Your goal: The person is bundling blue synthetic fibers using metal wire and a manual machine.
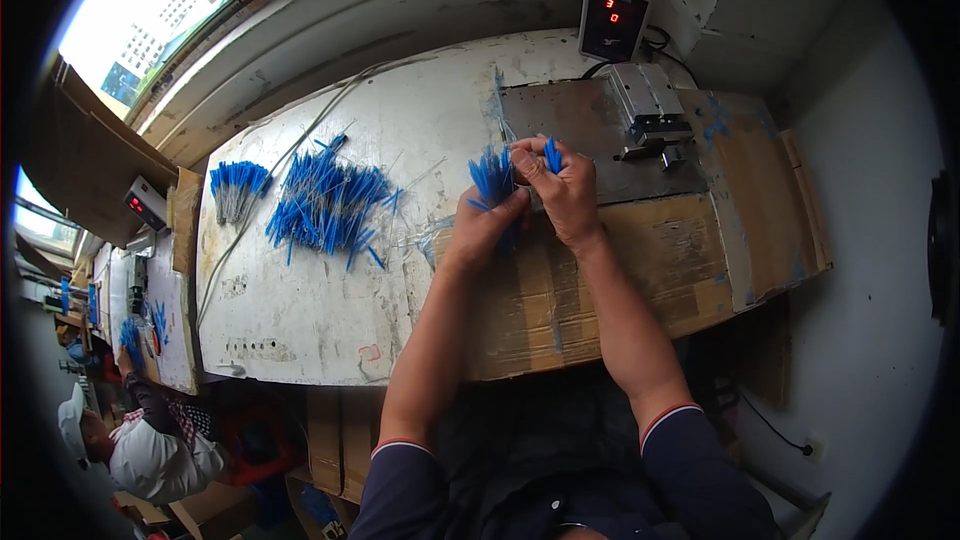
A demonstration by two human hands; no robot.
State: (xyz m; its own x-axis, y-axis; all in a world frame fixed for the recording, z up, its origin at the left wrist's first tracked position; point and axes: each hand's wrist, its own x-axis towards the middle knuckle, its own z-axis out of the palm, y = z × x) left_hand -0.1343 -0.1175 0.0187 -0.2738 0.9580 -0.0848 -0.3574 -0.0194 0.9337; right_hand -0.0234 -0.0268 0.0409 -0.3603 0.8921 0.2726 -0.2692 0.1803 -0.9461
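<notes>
My left hand [478, 232] is closed around a thick bunch of blue-ended wire pieces [490, 176], their blue ends pointing up. Beside it, my right hand [570, 198] has its thumb and forefinger bent together near that bunch, and a few blue pieces [553, 154] stick up from between its fingers. A large loose pile of the same blue-ended thin wires [325, 202] lies to the left on the white tabletop [300, 310]. Farther left, a smaller, neater bunch [238, 185] rests with its blue ends fanned out. The exact kind of piece is too small to tell.
Behind my right hand, a metal fixture [645, 105] stands on a dark plate [560, 110]. A box with a red digital display [615, 15] is at the back. Cardboard [640, 265] covers the front right edge. A cable [290, 155] crosses the table. A co-worker [160, 450] sits lower left.
</notes>
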